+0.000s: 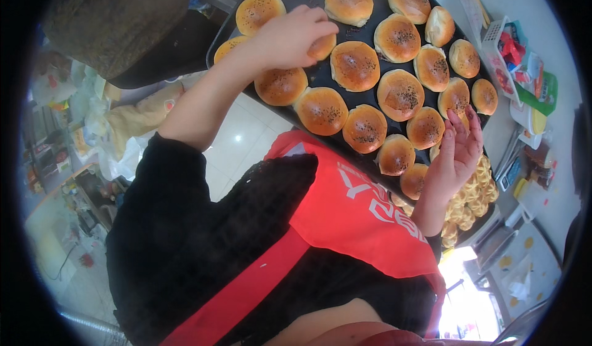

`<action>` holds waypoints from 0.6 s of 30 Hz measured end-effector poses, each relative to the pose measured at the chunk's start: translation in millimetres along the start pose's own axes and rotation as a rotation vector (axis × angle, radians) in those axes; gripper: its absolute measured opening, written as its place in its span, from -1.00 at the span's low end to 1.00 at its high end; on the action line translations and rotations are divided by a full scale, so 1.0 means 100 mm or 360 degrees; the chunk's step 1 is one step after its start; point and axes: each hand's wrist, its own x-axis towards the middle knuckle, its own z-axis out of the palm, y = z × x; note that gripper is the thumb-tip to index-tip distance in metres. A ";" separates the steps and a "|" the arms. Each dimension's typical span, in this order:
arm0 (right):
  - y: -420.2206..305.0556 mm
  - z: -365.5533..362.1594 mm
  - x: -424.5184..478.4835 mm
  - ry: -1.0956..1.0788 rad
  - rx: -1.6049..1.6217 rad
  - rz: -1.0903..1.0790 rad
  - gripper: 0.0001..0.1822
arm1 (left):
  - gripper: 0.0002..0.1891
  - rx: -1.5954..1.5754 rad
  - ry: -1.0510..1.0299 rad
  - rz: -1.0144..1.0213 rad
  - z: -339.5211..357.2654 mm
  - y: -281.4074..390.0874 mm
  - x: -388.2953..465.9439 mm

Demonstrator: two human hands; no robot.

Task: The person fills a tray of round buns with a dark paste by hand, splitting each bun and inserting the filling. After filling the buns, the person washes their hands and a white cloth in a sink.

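Note:
A dark baking tray [319, 75] carries many round golden buns, most with dark seeds on top. My left hand [296, 36] reaches over the tray's left part, its fingers and thumb around a bun [322, 47]; its underside is hidden. At the tray's lower right, my right hand [455, 156] is raised with fingers apart and dark reddish smears on them, holding nothing visible. Its fingertips overlap the lower edge of a seeded bun [454, 95]; whether they touch it, I cannot tell. Another bun [425, 128] lies just left of that hand.
Small ridged pastries [476, 193] lie heaped beyond the tray's lower right edge. A white basket [497, 55] of packets stands on the counter at right, with a yellow-capped bottle [527, 193] lower down. A large dark object [115, 22] is at upper left, above plastic bags [125, 156].

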 end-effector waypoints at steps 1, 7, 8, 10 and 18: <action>-0.01 0.00 0.00 -0.0006 -0.0010 0.0019 -0.52 | -0.43 0.0002 0.0009 -0.0053 -0.05 -0.01 0.01; 0.04 -0.01 0.00 -0.0083 -0.0012 0.0002 -0.50 | -0.43 -0.0358 0.0066 0.0156 -0.10 -0.16 0.04; 0.04 0.00 -0.01 -0.0089 0.0001 0.0006 -0.50 | -0.41 -0.0176 -0.0038 0.0112 -0.07 -0.12 0.05; 0.05 0.00 0.00 -0.0121 -0.0031 -0.0016 -0.50 | -0.39 -0.0214 -0.0040 0.0155 -0.12 -0.08 0.09; -0.03 0.16 0.04 -0.0151 0.0002 -0.0040 -0.54 | -0.35 0.0089 0.0215 0.0305 -0.11 -0.06 0.92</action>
